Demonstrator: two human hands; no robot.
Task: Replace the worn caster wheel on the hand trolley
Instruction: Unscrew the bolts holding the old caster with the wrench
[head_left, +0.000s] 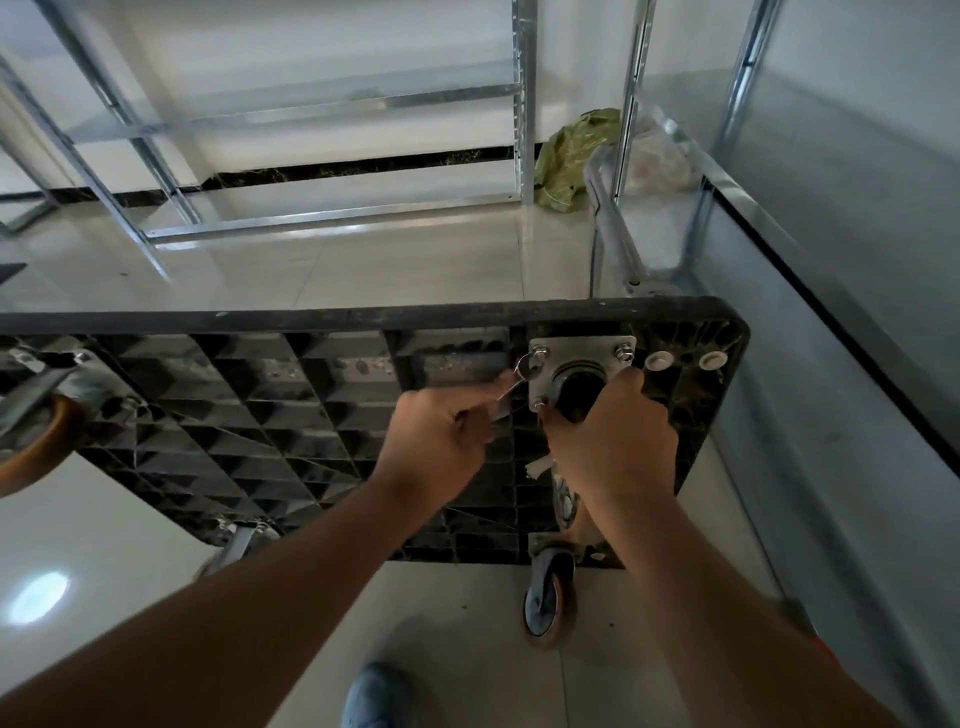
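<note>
Trolley (311, 405) lies upturned on the floor; my left hand (436, 441) grips a wrench (511, 387) on a mounting-plate (582, 371) bolt, my right hand (613, 436) wraps the caster, which I judge needs unbolting next.

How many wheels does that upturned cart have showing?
4. One wheel at the far left edge, one at the near-left corner, one at the near-right corner, and one under the right hand, mostly hidden.
</note>
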